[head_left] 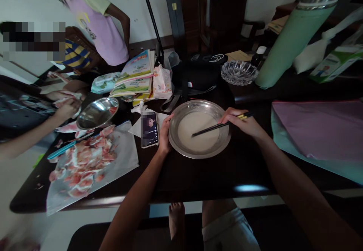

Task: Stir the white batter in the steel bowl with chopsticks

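Note:
A wide metal bowl [200, 153] stands on the dark table in front of me, with a milky white liquid [193, 126] in it. My left hand [165, 135] grips the bowl's left side, thumb near the rim. Black chopsticks [208, 129] with gold bands are held in my right hand [239, 121], over the bowl's right rim. Their tips dip into the liquid near its middle. Just left of my left hand, a phone [149, 129] with a lit screen lies on white paper.
Pinkish-white peel pieces [85, 156] and a blue-handled knife [68, 147] lie on a plastic sheet [124, 156]. A co-worker's hands [68, 105] hold something beside another metal bowl [98, 113]. Behind are books [136, 73], a glass dish [238, 73] and a green thermos [295, 46]. Folded cloth [323, 130] lies right.

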Demonstrator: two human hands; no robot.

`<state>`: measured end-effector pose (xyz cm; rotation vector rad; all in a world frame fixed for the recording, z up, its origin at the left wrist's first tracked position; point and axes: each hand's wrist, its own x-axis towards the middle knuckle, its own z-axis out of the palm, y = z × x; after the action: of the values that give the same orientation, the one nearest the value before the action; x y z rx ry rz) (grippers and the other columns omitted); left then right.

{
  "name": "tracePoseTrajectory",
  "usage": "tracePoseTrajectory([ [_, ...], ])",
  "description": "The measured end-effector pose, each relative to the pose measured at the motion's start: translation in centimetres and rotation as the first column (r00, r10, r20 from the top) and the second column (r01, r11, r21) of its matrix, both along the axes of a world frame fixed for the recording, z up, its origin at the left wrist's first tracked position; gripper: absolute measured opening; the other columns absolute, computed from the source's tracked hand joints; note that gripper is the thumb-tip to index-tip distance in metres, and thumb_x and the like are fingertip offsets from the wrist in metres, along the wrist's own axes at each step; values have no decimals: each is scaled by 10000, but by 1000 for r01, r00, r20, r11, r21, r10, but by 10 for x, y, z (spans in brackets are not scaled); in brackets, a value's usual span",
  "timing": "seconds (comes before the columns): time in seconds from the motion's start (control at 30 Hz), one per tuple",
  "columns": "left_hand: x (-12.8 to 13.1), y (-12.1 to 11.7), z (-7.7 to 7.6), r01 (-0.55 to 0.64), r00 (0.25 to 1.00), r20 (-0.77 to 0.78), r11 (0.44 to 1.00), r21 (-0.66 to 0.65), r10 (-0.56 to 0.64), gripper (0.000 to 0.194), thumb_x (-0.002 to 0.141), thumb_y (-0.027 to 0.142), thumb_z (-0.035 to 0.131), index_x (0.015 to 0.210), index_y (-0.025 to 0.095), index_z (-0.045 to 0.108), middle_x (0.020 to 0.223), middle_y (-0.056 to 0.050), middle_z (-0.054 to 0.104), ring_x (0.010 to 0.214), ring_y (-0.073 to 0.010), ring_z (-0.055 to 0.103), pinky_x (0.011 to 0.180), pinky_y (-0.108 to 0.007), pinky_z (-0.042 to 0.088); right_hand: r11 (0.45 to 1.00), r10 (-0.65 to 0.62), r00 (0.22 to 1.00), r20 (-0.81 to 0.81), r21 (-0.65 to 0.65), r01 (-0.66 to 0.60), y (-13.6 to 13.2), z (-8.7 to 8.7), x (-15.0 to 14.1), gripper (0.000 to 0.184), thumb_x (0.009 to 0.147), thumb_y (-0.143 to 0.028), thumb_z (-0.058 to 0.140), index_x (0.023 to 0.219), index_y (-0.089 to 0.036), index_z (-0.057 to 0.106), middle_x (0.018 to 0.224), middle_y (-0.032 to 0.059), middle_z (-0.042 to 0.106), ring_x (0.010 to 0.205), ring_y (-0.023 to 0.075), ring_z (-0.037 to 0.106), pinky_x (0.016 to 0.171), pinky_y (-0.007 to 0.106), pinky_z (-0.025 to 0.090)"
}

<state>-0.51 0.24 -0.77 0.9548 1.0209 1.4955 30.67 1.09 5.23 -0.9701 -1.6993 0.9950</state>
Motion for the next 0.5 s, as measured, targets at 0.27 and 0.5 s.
tracePoseTrajectory([
  [0.27, 0, 0, 0, 10, 1000, -10, 1000, -4, -10, 533, 794, 645, 734, 1147, 246, 718, 1230, -65, 729, 1147, -281, 679, 1005, -409, 538, 987, -158, 977, -141, -7, 159, 1, -1, 8, 506, 878, -678, 641, 575, -276, 686, 618, 37, 696, 648, 231, 668, 717, 415, 549],
  [0.5, 0, 0, -2, 15, 999, -29, 1000, 18, -14, 521, 833, 630, 699, 1171, 234, 698, 1247, -75, 716, 1185, -284, 660, 1033, -411, 516, 991, -115, 992, -43, 65, 118, 0, -1, 3, 421, 889, -651, 651, 704, -289, 760, 772, 48, 776, 793, 254, 710, 803, 433, 546],
])
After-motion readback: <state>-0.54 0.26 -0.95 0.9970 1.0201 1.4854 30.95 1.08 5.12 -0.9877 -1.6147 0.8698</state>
